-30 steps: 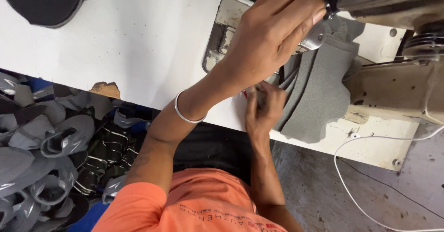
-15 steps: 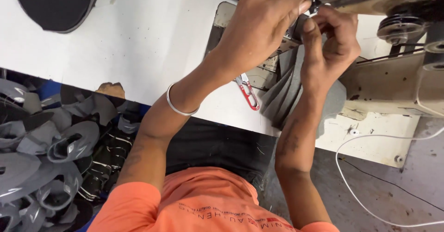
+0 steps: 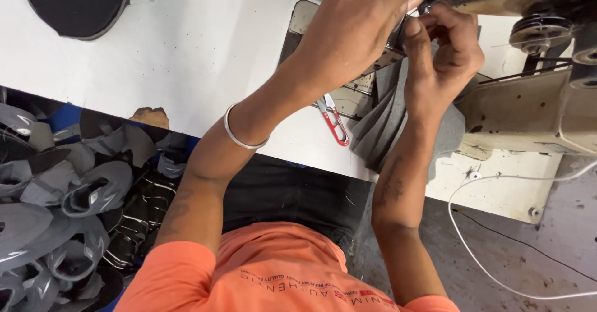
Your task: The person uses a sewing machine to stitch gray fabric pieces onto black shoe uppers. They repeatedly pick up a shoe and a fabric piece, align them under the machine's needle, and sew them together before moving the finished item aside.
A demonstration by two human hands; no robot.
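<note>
Head view, far left: a heap of grey shoe uppers point(image 3: 56, 206) lies below the desk edge, beside the person's left arm.
Desk: the white desk point(image 3: 186, 57) spans the upper frame; a dark, rounded fabric piece point(image 3: 81, 4) rests on its top-left corner.
Left arm: it crosses the desk diagonally from lower left to upper right and carries a silver bangle point(image 3: 239, 139) at the wrist.
Left hand: the left hand point(image 3: 357, 29) is raised at the needle area of the sewing machine; its fingers are bunched together at the tips, pinching something too small to identify.
Thread snips: red-handled thread snips point(image 3: 336, 122) lie flat on the desk, just below the left wrist, touching neither hand.
Grey fabric: a folded grey fabric piece point(image 3: 385, 125) lies on the machine bed beneath both hands and hangs over the near edge of the desk, just beside the snips.
Right hand: the right hand point(image 3: 444, 57) meets the left hand at the needle area; its fingers are curled and pinched together, contents not discernible.
Sewing machine: the beige sewing machine point(image 3: 528, 110) occupies the upper right.
Cable: a white cable point(image 3: 485, 262) loops over the floor at lower right.
</note>
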